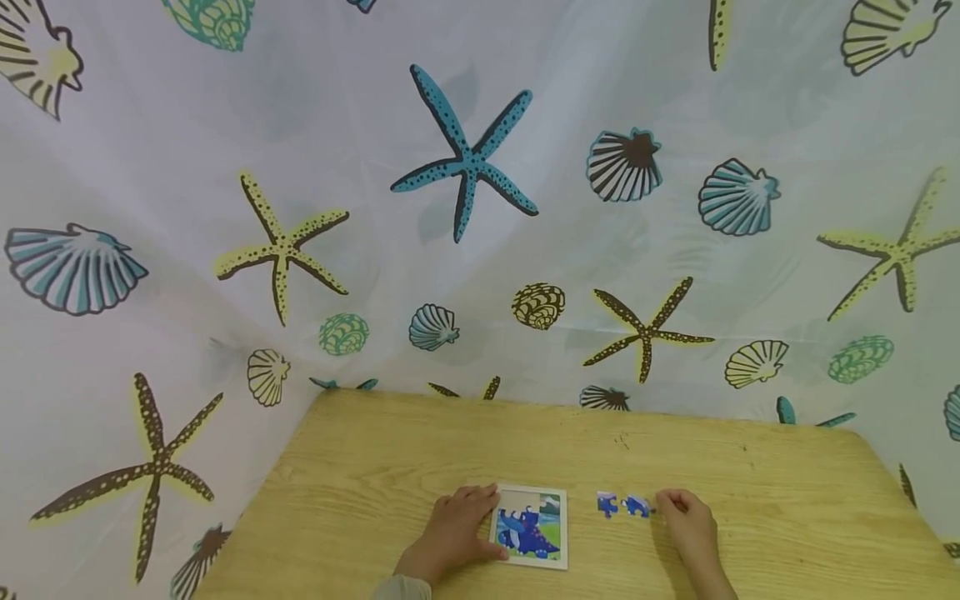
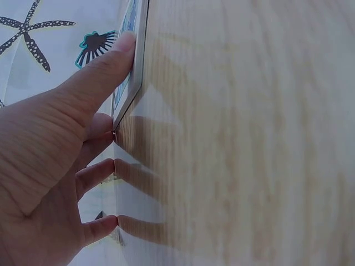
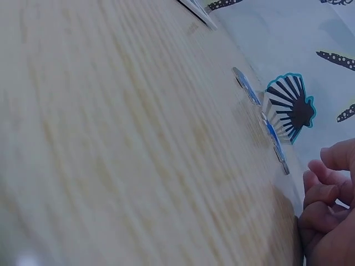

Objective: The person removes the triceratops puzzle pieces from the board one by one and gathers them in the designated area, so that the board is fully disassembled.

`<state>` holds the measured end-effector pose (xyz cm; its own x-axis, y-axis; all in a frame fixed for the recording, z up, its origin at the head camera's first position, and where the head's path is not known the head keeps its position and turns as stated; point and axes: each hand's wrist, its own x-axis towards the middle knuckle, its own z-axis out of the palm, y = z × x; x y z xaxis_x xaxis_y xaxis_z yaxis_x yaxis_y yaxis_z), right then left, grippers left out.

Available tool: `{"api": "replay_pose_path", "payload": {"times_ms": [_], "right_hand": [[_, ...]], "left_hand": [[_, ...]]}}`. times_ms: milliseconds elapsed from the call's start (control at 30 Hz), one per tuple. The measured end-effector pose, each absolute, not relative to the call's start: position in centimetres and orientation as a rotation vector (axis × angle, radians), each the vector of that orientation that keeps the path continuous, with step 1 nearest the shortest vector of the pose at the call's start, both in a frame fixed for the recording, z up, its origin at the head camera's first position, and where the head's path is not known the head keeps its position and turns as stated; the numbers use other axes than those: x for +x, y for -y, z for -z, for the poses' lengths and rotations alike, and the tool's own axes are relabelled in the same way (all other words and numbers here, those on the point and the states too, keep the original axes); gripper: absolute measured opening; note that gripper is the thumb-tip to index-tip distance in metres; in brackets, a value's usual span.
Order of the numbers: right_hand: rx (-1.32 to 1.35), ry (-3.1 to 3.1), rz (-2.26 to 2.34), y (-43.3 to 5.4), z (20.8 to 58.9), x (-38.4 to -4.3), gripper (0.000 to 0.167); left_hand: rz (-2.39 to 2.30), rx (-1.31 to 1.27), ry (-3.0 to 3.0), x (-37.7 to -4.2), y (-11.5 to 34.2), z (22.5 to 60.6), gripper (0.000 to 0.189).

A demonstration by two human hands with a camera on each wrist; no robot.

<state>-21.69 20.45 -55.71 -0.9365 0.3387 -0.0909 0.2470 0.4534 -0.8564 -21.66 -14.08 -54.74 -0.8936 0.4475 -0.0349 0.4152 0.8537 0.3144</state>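
Note:
A small jigsaw puzzle in a white frame lies on the wooden table, showing a blue dinosaur. Bare beige backing shows at its upper left. My left hand holds the frame's left side, thumb at the lower corner and index finger by the upper one. In the left wrist view the thumb lies over the frame edge, other fingertips on the table. Two loose blue puzzle pieces, a left piece and a right piece, lie right of the frame. Beside the right piece is my right hand, fingers loosely curled, nothing visible between them.
The light wooden table reaches back to a white curtain printed with starfish and shells. The curtain also hangs along the left and right sides.

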Motion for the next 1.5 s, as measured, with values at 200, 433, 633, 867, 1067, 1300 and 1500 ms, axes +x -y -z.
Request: {"api": "replay_pose_path", "payload": {"times_ms": [200,433,633,867,1067,1300,1500], "right_hand": [[-0.493,2.527,-1.514,-19.9,55.5,-21.6,0.032],[-0.353,2.502,-1.563,-18.5,54.7,-21.9,0.027],[-0.194,2.501,-1.661,-16.9,54.5,-22.2,0.024],[-0.023,2.488,-1.816,-14.5,54.8,-22.3,0.025],[0.062,2.512,-1.825,-12.5,55.1,-22.6,0.022],[0.098,2.579,-1.811,-10.5,55.3,-22.7,0.022],[0.103,2.646,-1.827,-9.7,55.5,-22.4,0.027]], "left_hand": [[-0.457,0.682,-2.910,-21.8,14.1,54.4,0.086],[-0.456,0.673,-2.911,-21.7,14.0,54.3,0.086],[-0.461,0.667,-2.918,-21.6,13.9,54.4,0.085],[-0.458,0.660,-2.915,-21.7,14.0,54.6,0.086],[-0.447,0.667,-2.919,-21.8,14.1,54.8,0.086],[-0.452,0.666,-2.913,-21.8,14.0,54.5,0.086],[-0.441,0.662,-2.921,-21.7,13.9,54.2,0.085]]}}
